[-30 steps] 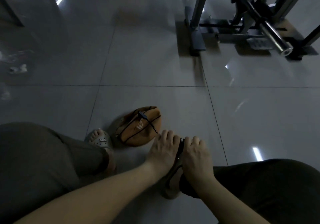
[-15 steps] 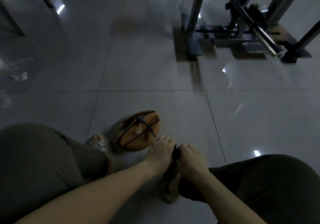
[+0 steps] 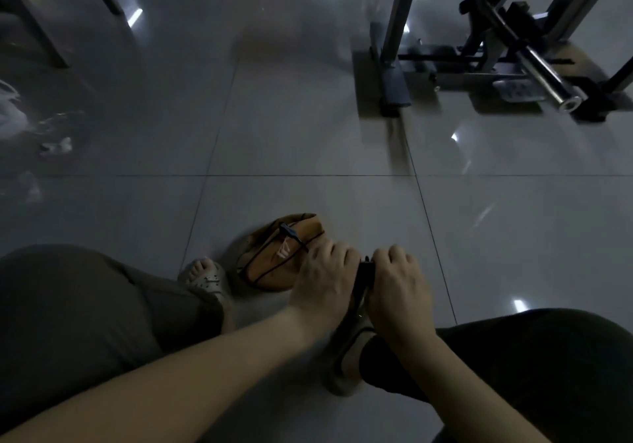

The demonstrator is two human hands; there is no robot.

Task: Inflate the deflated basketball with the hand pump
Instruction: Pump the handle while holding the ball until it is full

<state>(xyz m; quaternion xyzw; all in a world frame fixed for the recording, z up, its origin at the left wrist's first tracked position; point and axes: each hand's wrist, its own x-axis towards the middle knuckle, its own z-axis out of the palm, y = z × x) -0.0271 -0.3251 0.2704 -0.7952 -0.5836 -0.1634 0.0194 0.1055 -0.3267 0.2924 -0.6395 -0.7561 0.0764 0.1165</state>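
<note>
The hand pump (image 3: 360, 283) handle was gripped by left hand (image 3: 323, 280) and right hand (image 3: 397, 285), both closed around it. The deflated basketball (image 3: 274, 254) lay on the tiled floor (image 3: 308, 127), hose attached, just beyond the left hand.

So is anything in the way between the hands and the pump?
No. Both the left hand and right hand are already wrapped around the pump handle, with the flat basketball just beside them.

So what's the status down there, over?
Both hands, left hand and right hand, gripping pump handle. Basketball flat on floor, hose attached. Nothing in the way.
</note>
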